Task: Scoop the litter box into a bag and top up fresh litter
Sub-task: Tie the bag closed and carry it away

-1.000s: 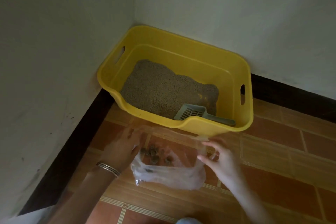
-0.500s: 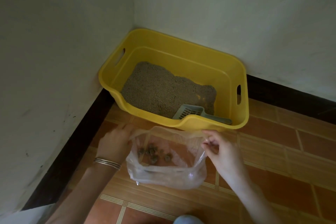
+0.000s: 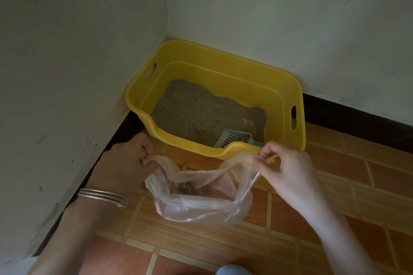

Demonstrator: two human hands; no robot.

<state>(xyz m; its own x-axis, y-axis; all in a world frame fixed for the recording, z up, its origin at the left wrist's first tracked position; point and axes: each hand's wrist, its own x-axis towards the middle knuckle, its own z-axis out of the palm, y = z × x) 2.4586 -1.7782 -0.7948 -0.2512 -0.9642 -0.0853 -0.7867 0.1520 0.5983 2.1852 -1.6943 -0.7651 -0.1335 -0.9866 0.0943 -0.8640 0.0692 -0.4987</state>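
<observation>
A yellow litter box [image 3: 286, 87] stands in the room's corner, holding grey-brown litter [image 3: 201, 111]. A pale grey slotted scoop [image 3: 234, 139] lies in the litter at the box's near wall. On the floor in front sits a clear plastic bag [image 3: 201, 205] with dark clumps [image 3: 185, 188] inside. My left hand [image 3: 127, 161] pinches the bag's left rim. My right hand [image 3: 288, 167] pinches the right rim, and the opening is stretched between them.
White walls [image 3: 78, 51] meet behind the box, with a dark skirting board [image 3: 357, 116] along their base. The floor is orange-brown tile [image 3: 335, 185]. A bit of pale blue cloth [image 3: 232, 270] shows at the bottom edge.
Both hands have pulled the bag's rim apart and up, so the opening is now drawn into a flatter, stretched band. The box and scoop have not moved.
</observation>
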